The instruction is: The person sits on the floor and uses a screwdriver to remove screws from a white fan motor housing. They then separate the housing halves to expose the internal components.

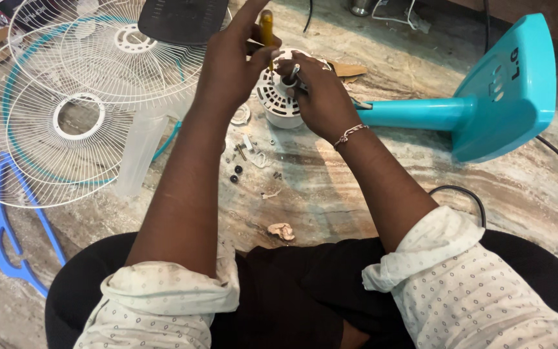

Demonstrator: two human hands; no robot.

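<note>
Left hand [230, 61] grips a yellow-handled screwdriver [266, 29] above the white fan motor [278, 100]; right hand [318, 94] closes around the motor's shaft.

Two white wire fan guards [79, 116] (overlapping), one turquoise fan stand [485, 97], one screwdriver [266, 29].

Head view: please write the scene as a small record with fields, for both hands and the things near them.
left hand: holds a yellow-handled screwdriver, tip down at the motor
right hand: grips the white fan motor
stand: turquoise fan stand lying on its side, right of the motor
grilles: white wire fan grilles on the left
small parts: screws on the marble floor
</note>
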